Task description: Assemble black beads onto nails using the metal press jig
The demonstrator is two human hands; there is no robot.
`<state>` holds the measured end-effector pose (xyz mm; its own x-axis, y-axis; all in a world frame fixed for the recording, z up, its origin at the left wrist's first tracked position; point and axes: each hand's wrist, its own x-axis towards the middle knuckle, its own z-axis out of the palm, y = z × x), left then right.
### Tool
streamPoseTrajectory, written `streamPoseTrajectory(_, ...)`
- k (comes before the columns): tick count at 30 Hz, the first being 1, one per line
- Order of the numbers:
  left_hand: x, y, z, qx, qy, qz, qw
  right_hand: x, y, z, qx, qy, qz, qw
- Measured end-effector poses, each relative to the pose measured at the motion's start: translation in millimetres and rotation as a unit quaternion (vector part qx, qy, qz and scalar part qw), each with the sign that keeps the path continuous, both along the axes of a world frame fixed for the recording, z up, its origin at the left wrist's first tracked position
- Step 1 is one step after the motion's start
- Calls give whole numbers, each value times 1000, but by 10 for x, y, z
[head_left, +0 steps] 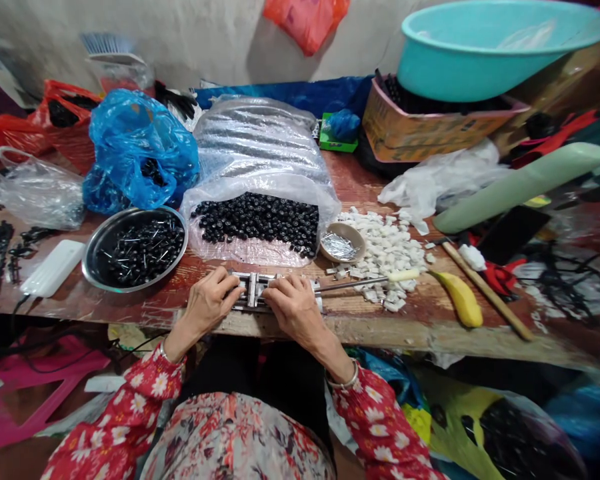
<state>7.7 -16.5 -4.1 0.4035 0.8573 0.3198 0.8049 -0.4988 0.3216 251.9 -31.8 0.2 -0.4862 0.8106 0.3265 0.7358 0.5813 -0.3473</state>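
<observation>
A metal jig (253,291) lies at the table's front edge, with a rod and pale handle reaching right. My left hand (211,297) is closed at the jig's left end, fingers bent together. At its right part my right hand (296,305) rests with fingers curled and pressed together. Whatever small piece either hand pinches is hidden. Behind the jig, black round parts (260,220) spill from a clear plastic sack (265,143). A steel bowl (93,267) of black parts with metal pins is on the left. A small bowl (356,239) of metal pins stands right of the sack.
White plastic pieces (385,250) lie piled at the right, near a yellow banana-shaped object (460,300) and a hammer (490,293). A white power bank (55,267) lies left. Behind are a blue bag (137,143), a pink crate (430,130) and a turquoise basin (480,57).
</observation>
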Motion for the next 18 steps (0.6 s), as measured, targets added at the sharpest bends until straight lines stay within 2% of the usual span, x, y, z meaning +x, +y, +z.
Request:
streamPoseTrajectory(3, -2, -9, 21, 1, 12, -1, 1000, -51, -52, -12, 8, 0, -28, 1000)
streamPoseTrajectory(9, -25, -52, -11, -14, -34, -31, 999, -128, -147, -101, 17, 42, -82, 996)
streamPoseTrajectory(18, -2, -150, -33, -10, 27, 6, 1000, -270, -204, -218, 29, 59, -147, 987)
